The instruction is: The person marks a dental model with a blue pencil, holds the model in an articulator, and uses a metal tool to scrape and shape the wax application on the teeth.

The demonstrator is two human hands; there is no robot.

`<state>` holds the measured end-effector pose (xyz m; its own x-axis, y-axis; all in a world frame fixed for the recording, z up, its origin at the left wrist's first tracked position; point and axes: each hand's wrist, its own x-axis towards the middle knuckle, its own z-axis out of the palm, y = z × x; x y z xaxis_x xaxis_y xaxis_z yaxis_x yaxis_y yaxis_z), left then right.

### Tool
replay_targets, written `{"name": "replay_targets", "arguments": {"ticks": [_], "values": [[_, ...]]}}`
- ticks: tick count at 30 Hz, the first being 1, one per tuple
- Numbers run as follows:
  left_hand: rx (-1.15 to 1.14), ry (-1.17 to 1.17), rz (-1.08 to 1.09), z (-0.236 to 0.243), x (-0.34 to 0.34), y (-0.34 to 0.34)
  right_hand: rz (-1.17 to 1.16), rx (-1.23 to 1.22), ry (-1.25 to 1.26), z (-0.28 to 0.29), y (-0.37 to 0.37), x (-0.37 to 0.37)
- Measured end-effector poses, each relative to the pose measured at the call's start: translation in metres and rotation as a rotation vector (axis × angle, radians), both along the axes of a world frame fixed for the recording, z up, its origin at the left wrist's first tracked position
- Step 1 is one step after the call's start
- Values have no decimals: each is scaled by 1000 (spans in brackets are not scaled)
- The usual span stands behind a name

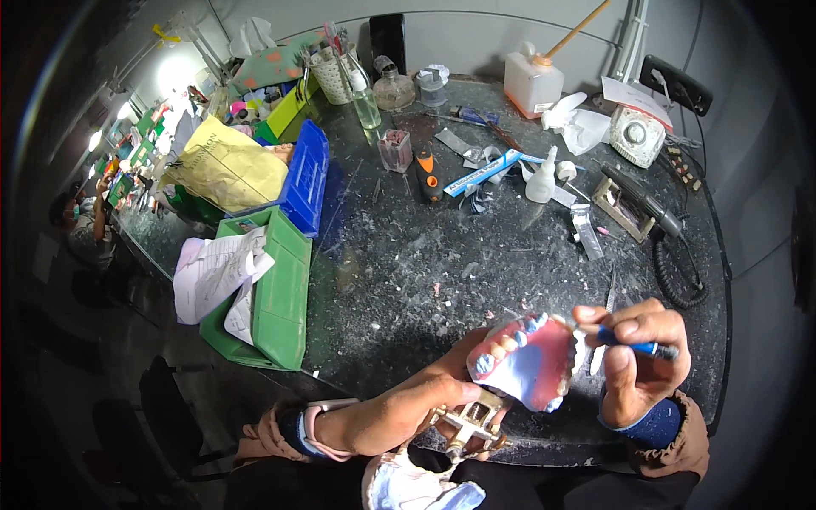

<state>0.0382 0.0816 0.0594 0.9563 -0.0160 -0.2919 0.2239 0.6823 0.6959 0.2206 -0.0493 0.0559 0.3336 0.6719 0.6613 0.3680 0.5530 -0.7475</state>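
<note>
Left hand (395,414) clasps the likely brittle dental model (534,367) by its metal frame (473,420), a sound hold, at the tabletop's (387,276) near edge; right hand (625,384) pinches a blue tool (647,348).

Left hand (408,406): fingers mostly hidden behind dental model (537,367) and metal frame (473,418). Right hand (648,355) covers part of blue tool (651,348); tip unclear. White cast (404,483) cut off at bottom edge, stick (581,25) at top. Person (83,219), far left, small, blurred. Papers (219,276) hide part of green bin (285,285).
</note>
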Motion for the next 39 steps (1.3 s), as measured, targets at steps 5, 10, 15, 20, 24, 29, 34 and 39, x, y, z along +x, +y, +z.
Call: {"name": "replay_targets", "arguments": {"ticks": [5,10,15,20,24,29,34,39], "values": [[-15,-4,-423,-22,2,8,243,-146,-49,19,-2,2],[-37,117,-494,-19,-3,2,405,-291,-94,19,8,1],[-178,174,-574,-18,-1,1,411,-353,-115,20,5,-3],[-163,174,-515,-19,-4,-1,427,-351,-198,18,7,-1],[-205,153,-542,-24,-4,0,418,-360,-206,17,6,-3],[-250,134,-565,-28,-4,1,444,-379,-178,16,7,-2],[-257,120,-580,-29,-6,-1,441,-400,-178,15,5,-4],[-277,189,-536,-23,-6,-3,436,-398,-202,14,6,-4]]}}
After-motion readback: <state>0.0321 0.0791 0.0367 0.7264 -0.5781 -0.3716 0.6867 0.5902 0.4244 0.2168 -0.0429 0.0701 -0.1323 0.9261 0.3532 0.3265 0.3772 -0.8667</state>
